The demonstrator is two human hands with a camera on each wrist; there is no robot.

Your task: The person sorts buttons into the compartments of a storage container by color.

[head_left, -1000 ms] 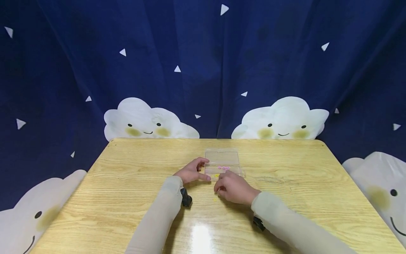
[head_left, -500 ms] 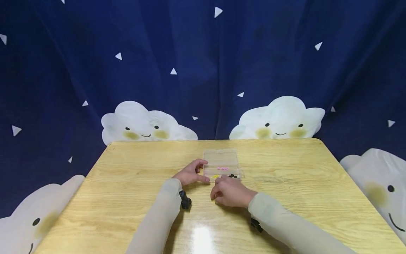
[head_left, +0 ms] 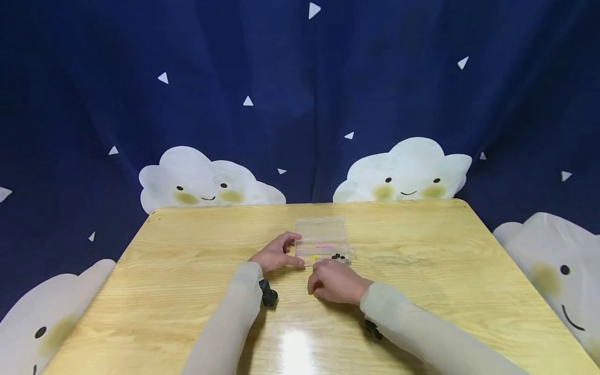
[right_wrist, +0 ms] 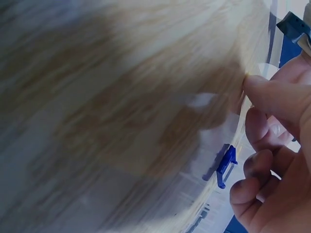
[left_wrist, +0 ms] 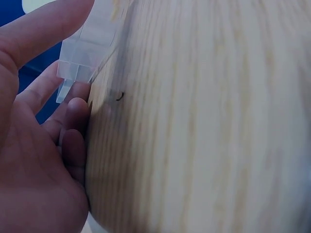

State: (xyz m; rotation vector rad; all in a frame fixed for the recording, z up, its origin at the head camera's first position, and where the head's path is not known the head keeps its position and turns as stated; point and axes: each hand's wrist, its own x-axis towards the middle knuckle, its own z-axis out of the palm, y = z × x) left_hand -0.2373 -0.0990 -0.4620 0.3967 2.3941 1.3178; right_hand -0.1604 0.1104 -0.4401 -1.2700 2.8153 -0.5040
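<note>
A clear plastic box [head_left: 320, 228] lies with its lid folded back. Inside are several pink rings [head_left: 324, 245], small yellow beads [head_left: 313, 258] and black beads [head_left: 338, 257]. My left hand [head_left: 277, 253] holds the box's left end, thumb at the front and fingers behind; the left wrist view shows the box's corner [left_wrist: 73, 63] between them. Just in front of the box, my right hand [head_left: 338, 282] is down at the table, thumb and forefinger together. A speck of yellow bead [right_wrist: 247, 75] shows at those fingertips in the right wrist view, mostly hidden.
The wooden table [head_left: 197, 291] reaches back to a dark blue curtain [head_left: 281, 78] with clouds. A small blue clip-shaped piece [right_wrist: 227, 165] appears beside the right hand's curled fingers in the right wrist view.
My right hand has moved slightly toward me and left, down to a loose yellow bead on the table, now covered by the fingertips. Black beads in the box have come into sight.
</note>
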